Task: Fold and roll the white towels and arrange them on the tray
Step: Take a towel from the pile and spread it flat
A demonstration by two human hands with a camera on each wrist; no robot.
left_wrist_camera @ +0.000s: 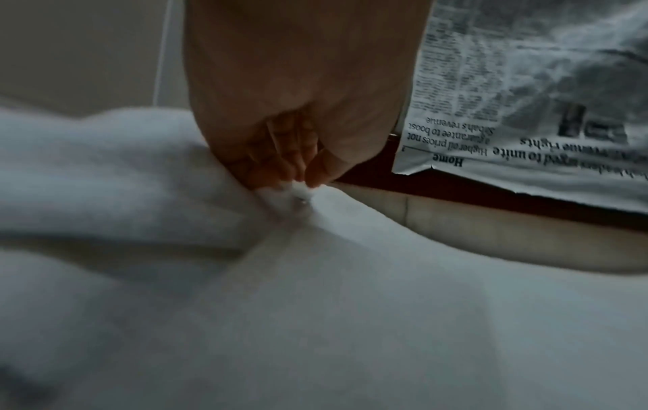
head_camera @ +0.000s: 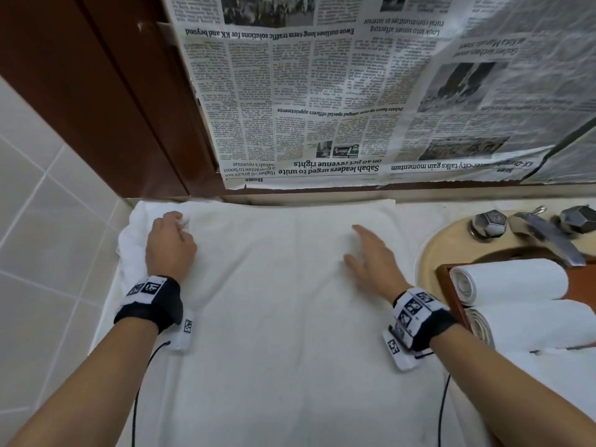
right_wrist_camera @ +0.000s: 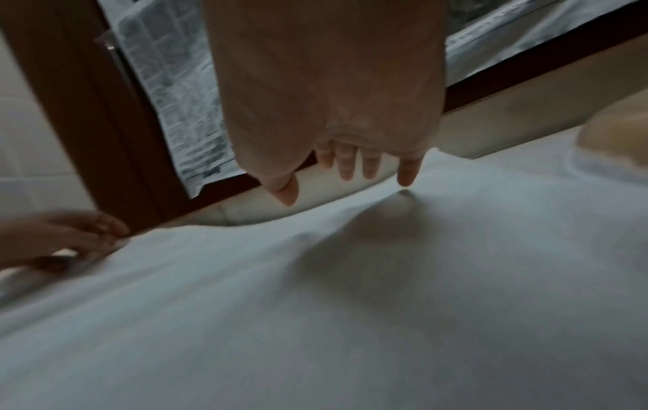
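Towel work is partly done: your left hand pinches the spread cloth's far-left corner, your right hand hovers over its middle, fingers straight and holding nothing. Two rolled towels already lie on the tray; this one awaits folding.

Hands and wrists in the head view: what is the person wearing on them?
Both forearms are bare, no sleeves or gloves. The left hand and right hand each have a black wristband carrying white tiles with black square-code markings, and a small white box with one more code at the wrist. A thin black cable trails back from each.
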